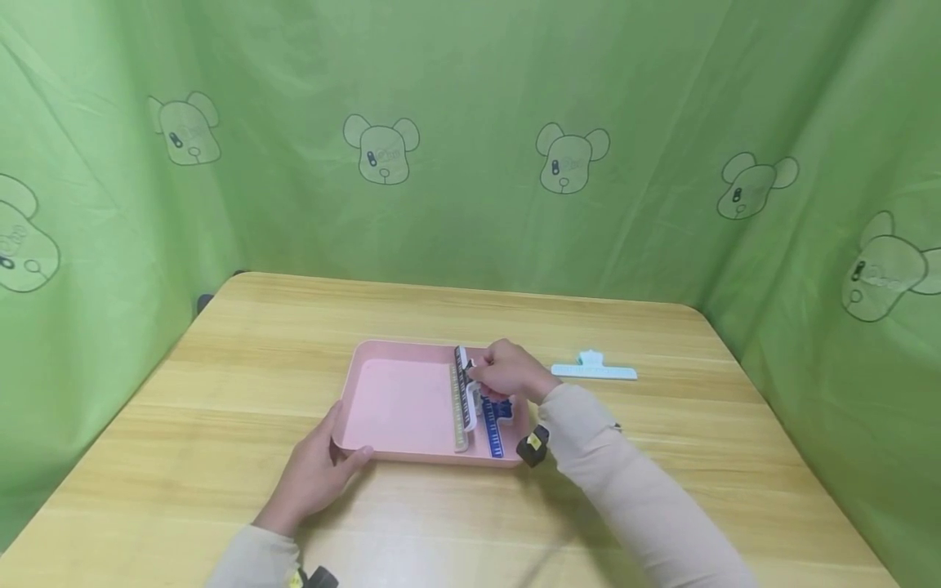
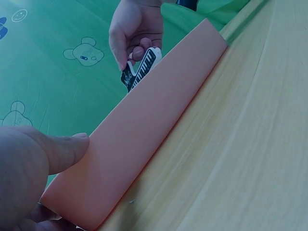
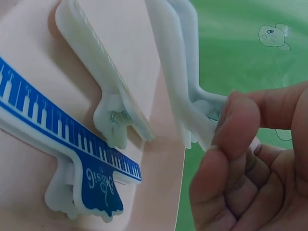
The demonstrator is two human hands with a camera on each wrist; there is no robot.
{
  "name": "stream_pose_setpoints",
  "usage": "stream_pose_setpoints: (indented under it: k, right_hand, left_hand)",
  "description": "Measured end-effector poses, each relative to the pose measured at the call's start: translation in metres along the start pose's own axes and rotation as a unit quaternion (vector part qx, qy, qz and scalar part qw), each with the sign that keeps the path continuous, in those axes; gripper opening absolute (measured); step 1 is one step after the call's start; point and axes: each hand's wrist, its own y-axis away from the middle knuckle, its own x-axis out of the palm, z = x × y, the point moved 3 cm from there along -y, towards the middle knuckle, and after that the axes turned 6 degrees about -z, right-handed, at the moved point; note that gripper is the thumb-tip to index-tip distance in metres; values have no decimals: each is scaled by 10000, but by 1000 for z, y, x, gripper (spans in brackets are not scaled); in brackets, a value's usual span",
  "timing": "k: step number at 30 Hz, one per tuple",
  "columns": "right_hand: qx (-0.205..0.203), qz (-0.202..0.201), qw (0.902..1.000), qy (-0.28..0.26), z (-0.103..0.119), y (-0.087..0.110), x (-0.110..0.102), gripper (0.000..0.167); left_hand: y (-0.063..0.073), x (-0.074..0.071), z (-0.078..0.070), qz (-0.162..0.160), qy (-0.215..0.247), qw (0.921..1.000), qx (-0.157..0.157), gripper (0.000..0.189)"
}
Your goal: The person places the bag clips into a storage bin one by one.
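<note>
My right hand (image 1: pixel 510 371) pinches the handle of a black-and-white clip (image 1: pixel 463 384) with a piano-key pattern, held over the right part of a pink tray (image 1: pixel 404 400). In the right wrist view the pale back of this clip (image 3: pixel 171 53) stands clear of the tray floor. A blue piano-key clip (image 3: pixel 101 187) marked "Music" and a whitish clip (image 3: pixel 113 103) lie in the tray under it. In the head view the whitish clip (image 1: pixel 460 441) is partly covered by the held one. My left hand (image 1: pixel 312 474) grips the tray's near left corner, thumb on the front wall.
A light blue clip (image 1: pixel 594 372) lies on the wooden table (image 1: pixel 662 474) to the right of the tray. Green curtains (image 1: pixel 470 220) with bear-head prints hang at the back and both sides.
</note>
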Motion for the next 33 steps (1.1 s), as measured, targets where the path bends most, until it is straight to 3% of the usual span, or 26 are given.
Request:
stream_pose_setpoints:
  k: [33]
  right_hand:
    - [-170,365,9992,-59,8,-12,13,32]
  left_hand:
    - [0,1,-1,-22,-107,9999,46,86]
